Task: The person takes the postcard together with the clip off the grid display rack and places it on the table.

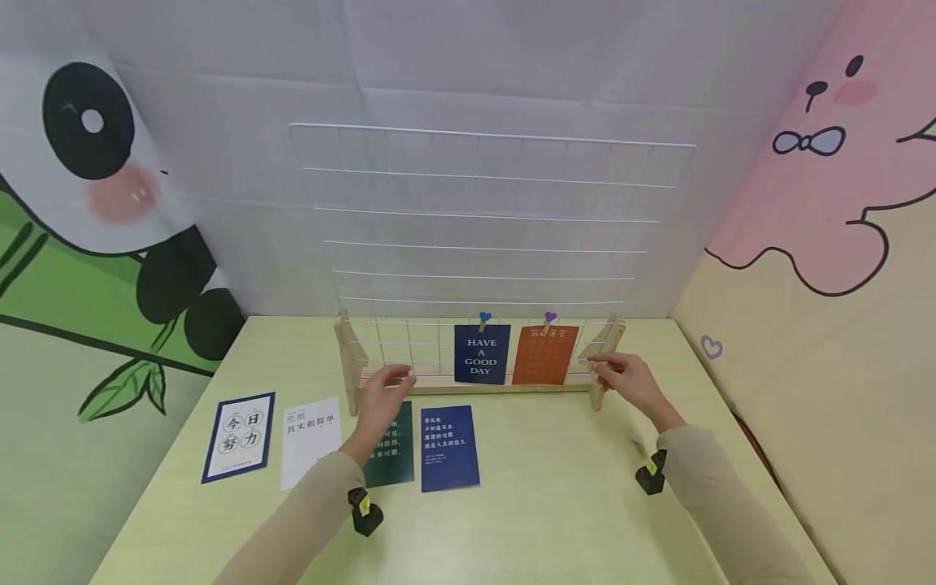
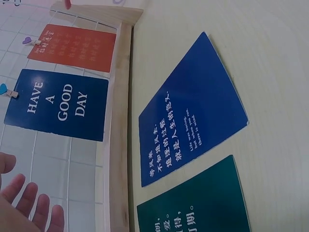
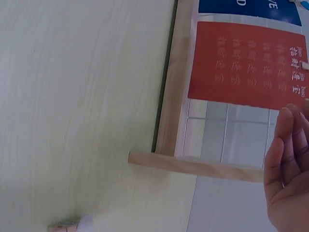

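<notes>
Here a pale green table fills the lower view, and on it stands a white wire grid set in a low wooden frame. Two cards hang from the grid's lower wires: a dark blue card reading HAVE A GOOD DAY under a blue heart clip, and just beside it an orange card under a purple heart clip. Four more cards lie flat in front of the frame: a blue-bordered card, a white card, a green card and a blue card. The left hand hovers at the frame's left end above the green card, fingers relaxed and spread, holding nothing. The right hand is by the frame's right post, fingers loosely extended; whether it touches the post I cannot tell.
</notes>
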A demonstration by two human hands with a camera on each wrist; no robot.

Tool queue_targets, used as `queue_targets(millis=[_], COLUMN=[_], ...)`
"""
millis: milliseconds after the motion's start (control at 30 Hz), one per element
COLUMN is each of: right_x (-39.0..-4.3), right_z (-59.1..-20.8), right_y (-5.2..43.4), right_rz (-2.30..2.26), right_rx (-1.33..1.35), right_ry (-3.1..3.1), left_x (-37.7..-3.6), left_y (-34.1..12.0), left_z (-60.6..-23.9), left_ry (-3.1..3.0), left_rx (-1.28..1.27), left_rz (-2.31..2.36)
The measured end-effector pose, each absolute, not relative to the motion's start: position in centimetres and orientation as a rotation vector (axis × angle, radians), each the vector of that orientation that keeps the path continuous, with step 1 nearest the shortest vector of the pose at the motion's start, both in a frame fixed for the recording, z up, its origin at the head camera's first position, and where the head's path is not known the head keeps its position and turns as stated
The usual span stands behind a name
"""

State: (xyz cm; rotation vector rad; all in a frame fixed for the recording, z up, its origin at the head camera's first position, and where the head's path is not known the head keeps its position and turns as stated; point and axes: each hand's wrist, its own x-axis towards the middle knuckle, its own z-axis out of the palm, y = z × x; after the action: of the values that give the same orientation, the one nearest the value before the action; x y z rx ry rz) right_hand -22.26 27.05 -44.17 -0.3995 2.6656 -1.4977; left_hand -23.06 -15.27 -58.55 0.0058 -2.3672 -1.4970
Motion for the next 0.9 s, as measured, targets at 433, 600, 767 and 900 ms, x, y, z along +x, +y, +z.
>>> queue_targets(millis=[433,600,767,900], right_x=[-21.7,-20.7,-20.7,-21.5], right_z=[-43.3,-41.5,-40.8,-41.4], right_y=[22.7,21.0,19.8,19.5], right_rz=[-1.63,-1.644,-1.602,-1.603], right_rx=[-0.406,-0.461,-0.473,-0.496], right_ry=[2.502,2.493,2.522,2.506], left_x=[-19.2,-21.4,-20.4,-19.2], left_y=[-11.3,-11.7,-10.8,-9.9], left_z=[-51.3,-54.5,-51.8,-48.9], left_ry=[-2.372,-2.424,-2.41,-2.39], left_rx=[0.016,-0.009,-0.025,-0.044], left_rz=[-1.633,-1.6,-1.621,-1.632])
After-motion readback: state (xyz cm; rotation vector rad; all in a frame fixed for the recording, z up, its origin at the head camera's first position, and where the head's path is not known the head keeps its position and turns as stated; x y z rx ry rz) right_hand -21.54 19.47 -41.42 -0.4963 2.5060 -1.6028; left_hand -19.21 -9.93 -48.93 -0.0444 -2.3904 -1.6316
